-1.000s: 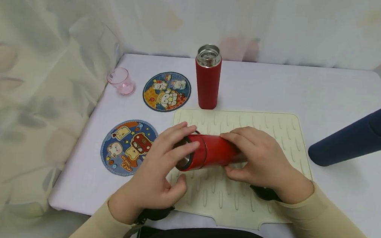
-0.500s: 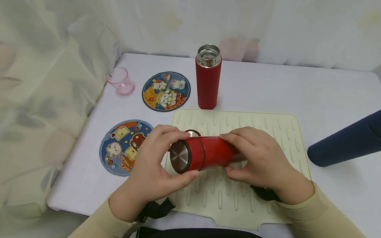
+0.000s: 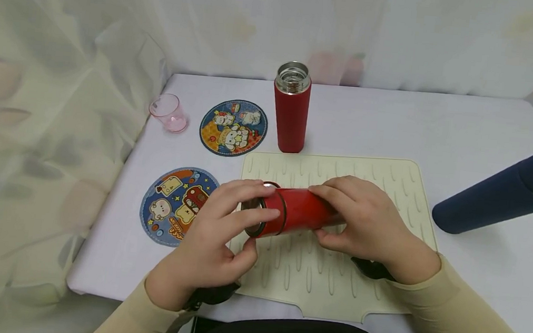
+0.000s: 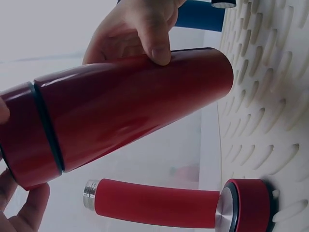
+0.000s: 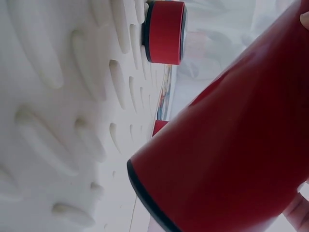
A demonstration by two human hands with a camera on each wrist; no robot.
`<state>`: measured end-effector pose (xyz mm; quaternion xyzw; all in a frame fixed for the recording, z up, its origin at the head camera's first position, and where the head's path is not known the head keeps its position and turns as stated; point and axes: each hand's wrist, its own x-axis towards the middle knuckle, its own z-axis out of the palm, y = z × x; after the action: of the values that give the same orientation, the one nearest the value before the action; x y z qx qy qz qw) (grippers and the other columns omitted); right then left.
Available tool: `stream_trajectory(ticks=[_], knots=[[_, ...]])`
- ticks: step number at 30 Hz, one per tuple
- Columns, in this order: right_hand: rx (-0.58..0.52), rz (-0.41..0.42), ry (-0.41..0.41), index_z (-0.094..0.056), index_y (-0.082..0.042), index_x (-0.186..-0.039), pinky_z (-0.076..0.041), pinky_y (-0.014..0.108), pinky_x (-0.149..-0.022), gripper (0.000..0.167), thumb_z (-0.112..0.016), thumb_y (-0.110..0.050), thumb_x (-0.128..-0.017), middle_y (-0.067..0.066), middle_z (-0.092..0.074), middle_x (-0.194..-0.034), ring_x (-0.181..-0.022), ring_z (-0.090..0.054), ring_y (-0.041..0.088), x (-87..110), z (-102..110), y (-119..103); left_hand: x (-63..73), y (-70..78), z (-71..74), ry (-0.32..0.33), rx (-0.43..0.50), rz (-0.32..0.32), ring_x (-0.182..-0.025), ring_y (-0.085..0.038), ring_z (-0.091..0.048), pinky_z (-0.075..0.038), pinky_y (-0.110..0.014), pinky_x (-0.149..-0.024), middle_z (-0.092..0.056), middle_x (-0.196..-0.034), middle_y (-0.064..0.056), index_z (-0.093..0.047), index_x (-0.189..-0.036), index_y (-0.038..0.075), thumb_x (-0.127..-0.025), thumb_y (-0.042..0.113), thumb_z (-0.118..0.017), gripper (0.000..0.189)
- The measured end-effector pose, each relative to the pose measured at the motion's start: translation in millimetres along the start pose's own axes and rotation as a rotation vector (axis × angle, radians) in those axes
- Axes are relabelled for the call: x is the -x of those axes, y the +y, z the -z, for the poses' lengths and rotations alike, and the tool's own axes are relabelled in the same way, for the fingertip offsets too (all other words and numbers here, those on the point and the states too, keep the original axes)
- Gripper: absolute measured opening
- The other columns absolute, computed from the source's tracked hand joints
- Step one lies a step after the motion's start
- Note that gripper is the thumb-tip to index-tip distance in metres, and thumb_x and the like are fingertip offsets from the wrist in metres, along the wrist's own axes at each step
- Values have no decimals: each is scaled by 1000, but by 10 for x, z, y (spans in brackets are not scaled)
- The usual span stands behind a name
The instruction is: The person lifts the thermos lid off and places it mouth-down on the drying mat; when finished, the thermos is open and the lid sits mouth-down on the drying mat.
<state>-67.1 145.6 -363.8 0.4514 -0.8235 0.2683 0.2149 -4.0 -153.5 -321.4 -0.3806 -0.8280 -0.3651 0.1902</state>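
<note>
"Where's the red flask [image 3: 307, 210]?"

"Held over the cream mat [image 3: 332, 288], tilted, its capped end to the left and higher than its base. Whether the base touches the mat, I can't tell."

"And the hands?"

"Both grip it. The right hand [image 3: 368, 223] wraps the base end; the left hand [image 3: 213, 236] has its fingers over the capped end and its thumb on the near side."

"Anything close by?"

"A loose red cap [image 4: 254, 205] sits on the mat just beyond the flask's left end."

"Farther out?"

"An open red bottle [image 3: 291, 118] stands past the mat's far edge. Left of it lies the far coaster [image 3: 233, 128], then a pink glass [image 3: 175, 122]. The near coaster [image 3: 172, 208] is left of the mat."

"And on the right?"

"A dark blue flask [image 3: 497, 192] stands on the white-covered counter [image 3: 394, 122], well apart from the hands."
</note>
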Motion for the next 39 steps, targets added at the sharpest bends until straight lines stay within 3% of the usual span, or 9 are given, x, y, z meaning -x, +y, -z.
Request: stream_trajectory(ticks=[2,5,10,12,14,17,20,29,39], knots=[[-1,1,0,-73,-8,-131,-65,48,-81,69,-95,-21,-67,8,-76,-116,-103,-74,28,2,2,-1,-8,7,8,12,-12,30,-133,-34,-61,-59,-53,-103,-69,-142,-15,-78,-129,12,-75,7,-80,54],[-8,7,3,-73,-9,-131,-65,48,-79,68,-94,-20,-67,8,-76,-115,-101,-74,27,2,9,-8,-14,7,14,50,-33,96,-122,-30,-65,-63,-49,-91,-73,-131,-13,-79,-128,11,-91,31,-81,42],[-2,9,2,-73,-9,-131,-65,48,-78,69,-95,-20,-67,8,-76,-114,-100,-74,26,2,19,-15,-6,-7,12,65,-72,196,-126,-29,-65,-60,-53,-95,-72,-134,-11,-73,-138,11,-100,76,-60,76],[8,6,2,-73,-8,-131,-65,48,-80,70,-96,-21,-67,8,-76,-114,-101,-74,27,3,20,-10,5,-16,20,26,-48,167,-138,-33,-58,-54,-59,-106,-66,-146,-14,-68,-145,12,-102,70,-60,72],[15,4,5,-73,-8,-131,-65,49,-81,70,-96,-21,-66,8,-76,-114,-102,-74,28,4,22,-2,19,-25,22,-16,-20,100,-147,-37,-51,-49,-62,-115,-59,-156,-17,-65,-147,12,-101,48,-69,59],[19,5,14,-74,-8,-130,-65,49,-82,69,-96,-21,-66,9,-76,-114,-101,-75,28,7,25,7,26,-30,15,-71,-7,-2,-154,-40,-45,-46,-63,-121,-54,-161,-19,-64,-146,13,-86,12,-77,62],[18,8,22,-74,-8,-130,-65,49,-82,68,-94,-20,-67,8,-76,-114,-100,-75,28,7,28,10,25,-35,-1,-79,-48,-57,-154,-41,-46,-51,-62,-119,-56,-160,-19,-66,-143,15,-76,-3,-75,70],[22,-6,13,-74,-9,-131,-64,48,-80,67,-94,-20,-68,8,-76,-114,-100,-74,27,-5,33,2,-2,-51,27,-60,-73,-87,-140,-40,-59,-59,-59,-109,-65,-150,-18,-73,-131,13,-75,-7,-75,59],[33,-5,14,-74,-9,-130,-64,48,-78,67,-95,-20,-67,8,-75,-112,-98,-74,27,8,30,11,-2,-53,41,-39,-44,38,-131,-33,-62,-63,-50,-96,-68,-147,-15,-76,-135,14,-77,8,-86,60]])
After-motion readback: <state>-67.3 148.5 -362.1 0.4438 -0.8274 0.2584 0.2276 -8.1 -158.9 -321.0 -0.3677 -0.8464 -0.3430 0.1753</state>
